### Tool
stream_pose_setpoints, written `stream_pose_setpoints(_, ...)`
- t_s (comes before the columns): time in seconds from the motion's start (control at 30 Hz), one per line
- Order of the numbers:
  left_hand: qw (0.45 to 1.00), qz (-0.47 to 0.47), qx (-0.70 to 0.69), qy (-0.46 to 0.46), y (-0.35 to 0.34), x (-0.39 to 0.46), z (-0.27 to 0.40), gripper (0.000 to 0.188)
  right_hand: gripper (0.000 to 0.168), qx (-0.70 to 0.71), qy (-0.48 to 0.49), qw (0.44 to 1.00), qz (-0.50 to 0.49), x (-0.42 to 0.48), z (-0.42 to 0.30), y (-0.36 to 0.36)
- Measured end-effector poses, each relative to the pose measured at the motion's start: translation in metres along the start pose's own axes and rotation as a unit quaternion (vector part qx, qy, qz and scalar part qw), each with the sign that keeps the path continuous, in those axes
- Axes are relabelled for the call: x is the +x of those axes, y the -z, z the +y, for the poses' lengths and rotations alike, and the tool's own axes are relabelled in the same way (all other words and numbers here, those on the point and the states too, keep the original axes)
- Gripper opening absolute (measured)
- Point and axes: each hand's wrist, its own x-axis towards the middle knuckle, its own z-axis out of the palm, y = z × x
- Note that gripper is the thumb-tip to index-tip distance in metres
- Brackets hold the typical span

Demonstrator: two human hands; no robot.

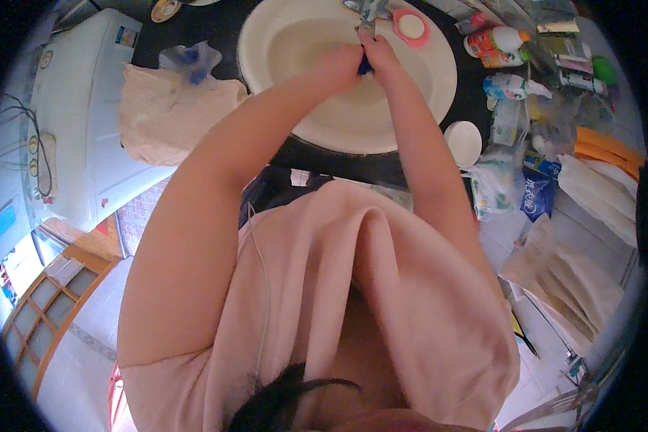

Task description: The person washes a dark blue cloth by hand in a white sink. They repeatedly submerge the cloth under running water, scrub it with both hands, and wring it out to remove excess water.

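Observation:
Both of my hands meet over a cream washbasin (351, 129), just below its metal faucet (368, 16). A small dark blue item (365, 65), perhaps cloth, shows between them. My left hand (348, 62) is closed on it, its fingers partly hidden. My right hand (380, 53) is against the other side of it, with fingertips near the faucet's spout. A white bar of soap (411, 27) lies in a pink dish (425, 39) on the basin's rim, right of the faucet.
Left of the basin, a beige cloth (167, 119) and a crumpled clear plastic piece with blue (194, 59) lie by a white appliance (86, 108). On the right are a white bowl (464, 143), bottles (494, 43), a spray bottle (513, 86) and hanging towels (567, 286).

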Motion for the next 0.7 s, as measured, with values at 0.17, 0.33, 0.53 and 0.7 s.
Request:
stream_pose_setpoints(0.17,0.941,-0.176,-0.277,0.082,0.069,0.012,-0.006,0.035,0.053,-0.097,0.407,0.905,-0.082,-0.064,-0.044,0.048)
stream_pose_setpoints(0.33,0.815,-0.290,-0.483,0.131,0.130,0.003,0.035,0.033,0.071,-0.355,0.595,0.721,-0.001,-0.123,-0.099,0.088)
stream_pose_setpoints(0.53,0.828,-0.372,-0.418,0.042,0.163,-0.008,0.087,0.027,0.069,-0.360,0.605,0.710,-0.016,-0.116,-0.108,0.089)
stream_pose_setpoints(0.7,0.904,-0.313,-0.240,0.162,0.138,0.004,0.103,0.028,0.053,-0.396,0.570,0.720,0.013,-0.111,-0.095,0.085)
